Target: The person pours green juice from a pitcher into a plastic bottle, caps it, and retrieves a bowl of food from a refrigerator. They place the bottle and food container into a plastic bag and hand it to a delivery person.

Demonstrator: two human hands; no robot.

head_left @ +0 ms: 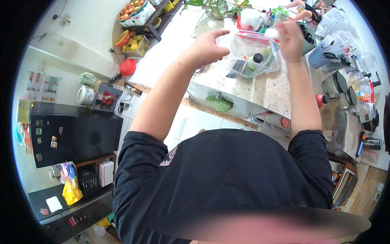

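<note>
A clear plastic box (273, 67) stands on the stone-look counter between my hands. Inside it lies a bottle with a black cap (258, 57), along with something green that I cannot make out. My left hand (208, 48) is just left of the box, thumb and index finger spread, with nothing between them. On the box's other side, my right hand (291, 42) is raised close to the rim. Its fingers look bent and blurred, so their grip and any contact with the box cannot be told.
Behind the box are a glass vase with a plant (215, 10) and a white bag (251, 19). A blue basket of utensils (321, 56), pots (336, 84) and a red bottle with a dark cap (322, 100) stand at right. Another person (315, 12) is at far right.
</note>
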